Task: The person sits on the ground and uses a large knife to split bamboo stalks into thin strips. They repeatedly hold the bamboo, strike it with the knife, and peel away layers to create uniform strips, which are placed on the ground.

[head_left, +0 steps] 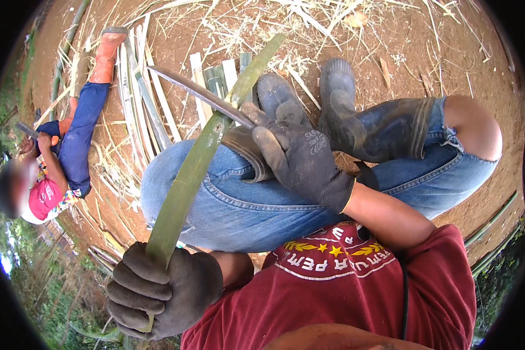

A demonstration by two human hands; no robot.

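Observation:
My left hand [163, 291], in a dark work glove, is closed around the near end of a long green bamboo strip [189, 175]. The strip slants up and away to the right, past my bent knee, its far tip near the boots. In my right hand [303, 154], also gloved, is a knife [195, 88] with a long narrow blade pointing to the far left; its handle is hidden in my grip. The blade crosses the strip near a node. My right fingertips are close to the strip there; whether they touch it I cannot tell.
My legs in torn blue jeans [245, 204] and dark rubber boots [385, 128] lie beyond my hands. Split bamboo pieces [149, 105] and pale shavings [309, 20] cover parts of the brown soil. At the left sits another person [49, 189] holding a tool.

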